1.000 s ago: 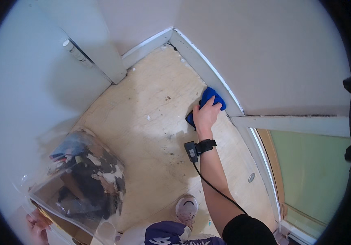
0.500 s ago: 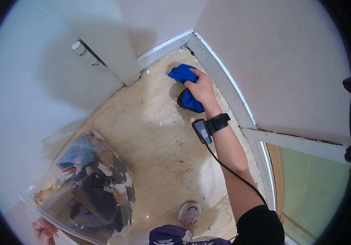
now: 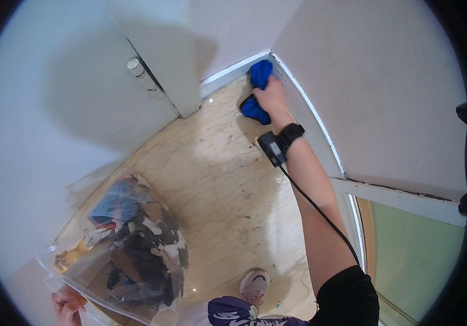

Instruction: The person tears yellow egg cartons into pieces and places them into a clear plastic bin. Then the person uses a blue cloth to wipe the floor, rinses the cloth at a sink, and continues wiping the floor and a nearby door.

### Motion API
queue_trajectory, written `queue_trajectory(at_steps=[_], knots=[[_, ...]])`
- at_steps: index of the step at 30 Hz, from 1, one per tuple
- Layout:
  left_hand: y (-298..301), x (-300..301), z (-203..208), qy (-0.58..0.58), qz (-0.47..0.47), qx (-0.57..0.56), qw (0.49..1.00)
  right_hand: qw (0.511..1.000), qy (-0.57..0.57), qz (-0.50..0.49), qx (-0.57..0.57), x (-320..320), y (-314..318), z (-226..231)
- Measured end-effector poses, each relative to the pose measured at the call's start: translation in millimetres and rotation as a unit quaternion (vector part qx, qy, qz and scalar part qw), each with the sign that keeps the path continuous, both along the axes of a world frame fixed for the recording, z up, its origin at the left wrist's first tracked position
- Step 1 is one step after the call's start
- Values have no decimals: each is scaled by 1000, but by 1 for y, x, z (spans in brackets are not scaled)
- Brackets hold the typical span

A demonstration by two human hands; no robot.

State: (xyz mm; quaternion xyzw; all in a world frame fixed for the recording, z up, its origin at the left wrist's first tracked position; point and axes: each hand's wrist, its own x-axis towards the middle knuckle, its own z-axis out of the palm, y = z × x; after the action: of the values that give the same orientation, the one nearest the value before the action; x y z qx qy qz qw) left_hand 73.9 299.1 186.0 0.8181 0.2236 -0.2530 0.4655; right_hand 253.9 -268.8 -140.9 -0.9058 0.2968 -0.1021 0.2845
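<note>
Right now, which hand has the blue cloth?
The right hand, with the black wrist strap: it grips the blue cloth. The left hand is by the clear bag.

Pale walls (image 3: 396, 98), veined beige floor (image 3: 217, 206), possibly stone

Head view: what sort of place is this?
Likely an indoor room corner or hallway by a door: a barrel-style hinge on the left, pale baseboard meeting at a corner, and a veined, marble-look floor.

Room corner, building type unclear.
White hinged door (image 3: 76, 125); right of it, veined floor (image 3: 212, 174), skirting (image 3: 304, 107), plain wall (image 3: 391, 103).
</note>
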Motion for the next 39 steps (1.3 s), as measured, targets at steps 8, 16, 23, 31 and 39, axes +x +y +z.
queue_trajectory(at_steps=[8,16,23,31,39], knots=[[15,0,-8,-19,-66,-69,995,973,44,117,195,-22,27,26],[11,-1,-14,-35,-50,-50,997,990,130,-18,-45,5,23,19],[14,-11,-16,-54,-21,-52,997,951,-16,277,137,-42,28,17],[5,-9,-27,-149,-29,-91,984,976,-97,187,-61,-18,64,-9],[35,-22,-56,-193,27,-141,971,816,13,554,162,-55,79,41]])
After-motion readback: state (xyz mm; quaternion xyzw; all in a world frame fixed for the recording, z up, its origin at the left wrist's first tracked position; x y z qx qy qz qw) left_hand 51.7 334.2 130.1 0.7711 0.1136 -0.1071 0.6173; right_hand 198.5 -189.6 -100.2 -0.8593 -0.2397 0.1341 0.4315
